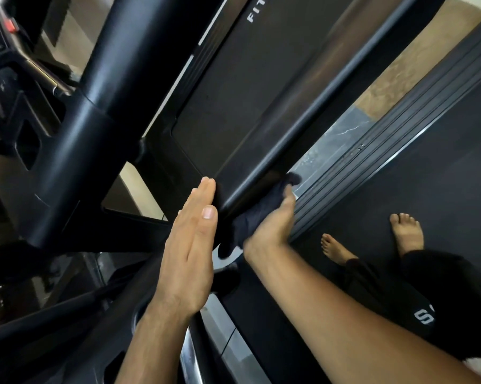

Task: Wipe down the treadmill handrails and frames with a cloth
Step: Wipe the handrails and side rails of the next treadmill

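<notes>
A black treadmill (95, 120) filled the view, its thick upright post at the left and a long dark handrail (316, 115) running diagonally across the middle. The left hand (189, 253) lay flat, fingers straight and together, against the frame beside the rail's near end, while the right hand (272, 228) gripped a dark cloth (250, 217), bunched against the handrail. Two bare feet (406, 234) stood on the belt at the right.

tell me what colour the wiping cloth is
Dark navy, nearly black, with no pattern; the cloth shows best in the head view.
</notes>
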Motion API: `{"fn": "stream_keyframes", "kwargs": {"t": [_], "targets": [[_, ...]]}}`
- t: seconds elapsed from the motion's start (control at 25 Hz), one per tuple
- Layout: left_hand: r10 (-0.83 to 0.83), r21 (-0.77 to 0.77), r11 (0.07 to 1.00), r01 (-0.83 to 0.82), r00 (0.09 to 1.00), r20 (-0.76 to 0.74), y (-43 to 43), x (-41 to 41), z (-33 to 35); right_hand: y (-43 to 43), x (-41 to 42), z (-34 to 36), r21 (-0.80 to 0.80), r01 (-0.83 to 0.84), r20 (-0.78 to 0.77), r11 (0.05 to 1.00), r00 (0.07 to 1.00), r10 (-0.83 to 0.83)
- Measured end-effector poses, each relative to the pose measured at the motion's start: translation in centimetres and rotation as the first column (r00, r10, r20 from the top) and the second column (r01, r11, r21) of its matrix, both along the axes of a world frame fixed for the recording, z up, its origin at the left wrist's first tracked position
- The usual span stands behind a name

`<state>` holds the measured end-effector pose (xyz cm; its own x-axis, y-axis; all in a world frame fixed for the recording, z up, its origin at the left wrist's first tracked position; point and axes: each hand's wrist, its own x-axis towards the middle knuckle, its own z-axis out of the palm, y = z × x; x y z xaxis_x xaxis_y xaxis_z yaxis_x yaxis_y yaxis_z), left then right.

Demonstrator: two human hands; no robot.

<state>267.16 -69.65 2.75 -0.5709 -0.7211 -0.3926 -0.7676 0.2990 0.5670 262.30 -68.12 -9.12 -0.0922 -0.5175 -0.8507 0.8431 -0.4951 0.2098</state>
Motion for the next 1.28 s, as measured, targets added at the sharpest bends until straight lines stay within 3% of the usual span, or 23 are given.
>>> {"fn": "stream_keyframes", "kwargs": {"t": [0.08, 0.16, 0.32, 0.44, 0.6, 0.72, 0.88, 1.0, 1.08, 1.16, 1.28], "targets": [[-0.01, 0.004, 1.0, 0.01, 1.0, 0.004, -0.1, -0.3, 0.0, 0.0, -0.5, 0.1, 0.041, 0.008, -0.075, 0.999, 0.997, -0.005], [-0.015, 0.005, 1.0, 0.015, 1.0, -0.004, 0.0, -0.9, 0.0, 0.3, -1.4, 0.7, -0.035, -0.091, -0.053, 0.995, 0.995, 0.089], [-0.045, 0.011, 0.999, 0.045, 0.999, 0.003, 0.0, -2.2, 0.1, 0.6, -2.5, 0.0, 0.022, -0.043, -0.039, 0.999, 0.998, 0.044], [-0.092, -0.019, 0.996, 0.092, 0.996, -0.005, 0.3, -3.0, 0.0, 0.7, -1.8, 0.6, -0.052, -0.186, -0.033, 0.981, 0.982, 0.185], [-0.109, -0.022, 0.994, 0.11, 0.994, 0.011, 0.5, -3.9, 0.1, 0.9, -6.0, -0.2, 0.044, 0.016, -0.095, 0.999, 0.995, -0.012], [-0.128, -0.029, 0.991, 0.128, 0.992, -0.002, 0.7, -4.7, 0.1, 1.6, -7.0, 0.6, -0.048, -0.095, -0.116, 0.994, 0.989, 0.089], [-0.121, -0.014, 0.993, 0.12, 0.993, -0.012, 0.7, -6.4, -0.2, 1.4, -9.2, -0.7, 0.055, 0.042, -0.173, 0.998, 0.984, -0.032], [-0.138, -0.018, 0.99, 0.138, 0.99, -0.021, 0.7, -7.6, -0.2, 1.3, -8.3, -0.2, -0.021, -0.169, -0.138, 0.985, 0.977, 0.165], [-0.143, -0.019, 0.99, 0.143, 0.99, -0.016, 0.7, -8.2, -0.2, 1.0, -9.5, -1.1, 0.021, -0.079, -0.135, 0.997, 0.987, 0.081], [-0.155, -0.019, 0.988, 0.155, 0.988, -0.002, 0.8, -8.7, -0.2, 0.7, -10.9, -1.8, 0.128, 0.004, -0.228, 0.992, 0.973, 0.026], [-0.167, -0.041, 0.985, 0.166, 0.986, -0.011, 0.9, -9.5, -0.3, 1.2, -12.1, -1.2, 0.055, -0.086, -0.217, 0.995, 0.972, 0.096]]}}
